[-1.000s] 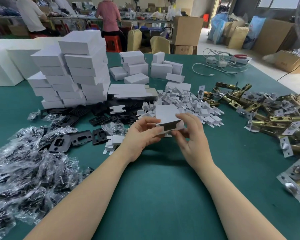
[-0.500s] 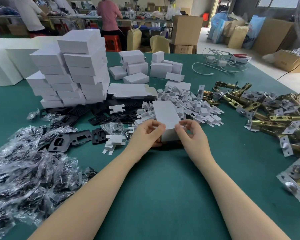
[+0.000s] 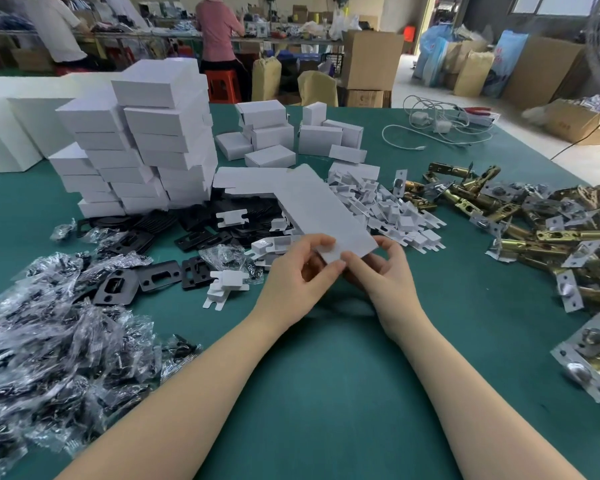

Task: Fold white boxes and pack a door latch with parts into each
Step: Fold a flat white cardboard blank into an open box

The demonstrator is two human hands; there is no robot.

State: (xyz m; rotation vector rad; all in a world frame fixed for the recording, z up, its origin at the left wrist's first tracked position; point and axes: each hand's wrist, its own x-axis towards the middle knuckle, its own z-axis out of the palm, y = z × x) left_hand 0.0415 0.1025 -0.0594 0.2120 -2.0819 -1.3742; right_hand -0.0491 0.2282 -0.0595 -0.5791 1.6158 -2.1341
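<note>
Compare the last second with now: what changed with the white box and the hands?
The white box tipped from short and open-sided to a long panel slanting away. Left hand and right hand kept pinching its near end. The piles stayed put.

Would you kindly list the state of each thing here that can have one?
white box: partly folded, held above the table
left hand: pinches the box's near end
right hand: grips the box's near end
stacked boxes: closed
door latches: loose, heaped
parts bags: sealed, heaped
</note>
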